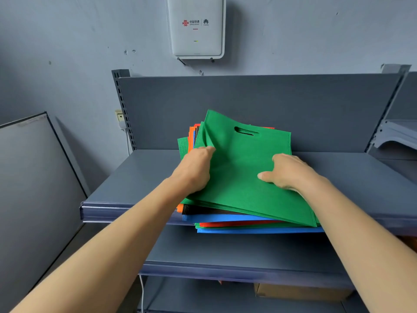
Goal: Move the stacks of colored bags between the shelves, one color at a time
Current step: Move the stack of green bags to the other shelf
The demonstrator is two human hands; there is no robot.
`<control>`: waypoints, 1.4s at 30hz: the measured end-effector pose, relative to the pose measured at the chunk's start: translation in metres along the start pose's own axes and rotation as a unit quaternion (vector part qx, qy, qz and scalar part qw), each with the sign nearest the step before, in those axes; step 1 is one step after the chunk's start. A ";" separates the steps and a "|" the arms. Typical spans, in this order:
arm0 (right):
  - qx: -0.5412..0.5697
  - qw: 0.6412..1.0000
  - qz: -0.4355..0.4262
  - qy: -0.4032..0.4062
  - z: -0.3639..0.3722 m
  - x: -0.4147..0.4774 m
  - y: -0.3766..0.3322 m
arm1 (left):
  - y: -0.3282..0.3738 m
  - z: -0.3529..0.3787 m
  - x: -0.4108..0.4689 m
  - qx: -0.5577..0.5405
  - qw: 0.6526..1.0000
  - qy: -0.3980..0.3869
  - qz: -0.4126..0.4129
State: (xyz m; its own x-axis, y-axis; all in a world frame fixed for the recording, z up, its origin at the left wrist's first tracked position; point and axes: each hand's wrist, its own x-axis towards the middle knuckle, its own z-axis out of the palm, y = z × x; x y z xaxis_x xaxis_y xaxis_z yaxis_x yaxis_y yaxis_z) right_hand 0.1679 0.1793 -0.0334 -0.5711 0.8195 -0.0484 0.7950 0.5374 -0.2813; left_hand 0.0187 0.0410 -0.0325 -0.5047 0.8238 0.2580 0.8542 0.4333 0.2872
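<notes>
Left hand (196,170) grips edge of green bags (243,168) atop stack on shelf (135,181); right hand (286,172) rests on top.

Both bare arms reach forward, left hand (195,169) and right hand (287,172) gripping the green bags (239,163) with curled fingers

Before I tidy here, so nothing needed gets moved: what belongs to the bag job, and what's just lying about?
Job: green fabric bags held by left hand and right hand; mixed-colour bag stack underneath; grey metal shelf.
Lying about: white wall-mounted box; brown cardboard box below; grey panel at left.
</notes>
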 end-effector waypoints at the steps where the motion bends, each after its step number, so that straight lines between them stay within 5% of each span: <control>1: -0.003 1.000 0.002 0.002 0.001 0.001 0.000 | 0.003 0.000 -0.003 0.015 1.000 -0.005 0.020; 9: -0.017 1.000 -0.006 0.010 0.003 0.006 0.002 | 0.008 0.004 -0.006 0.080 0.995 0.002 0.066; 27: -0.008 1.000 -0.004 0.000 0.005 0.006 0.004 | -0.017 0.008 0.021 -0.105 0.975 -0.042 -0.194; 31: -0.009 1.000 -0.002 0.001 0.006 0.008 0.003 | -0.015 0.009 0.020 -0.106 0.979 -0.027 -0.172; 42: -0.018 1.000 -0.006 0.007 0.007 0.011 0.002 | 0.012 0.008 0.008 0.152 0.987 0.027 0.050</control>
State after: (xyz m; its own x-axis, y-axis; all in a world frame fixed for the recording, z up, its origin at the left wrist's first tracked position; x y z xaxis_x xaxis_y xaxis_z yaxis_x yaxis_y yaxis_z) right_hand 0.1618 0.1878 -0.0410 -0.5771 0.8160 -0.0319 0.7958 0.5532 -0.2463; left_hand 0.0260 0.0554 -0.0349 -0.4151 0.8511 0.3214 0.8940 0.4471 -0.0293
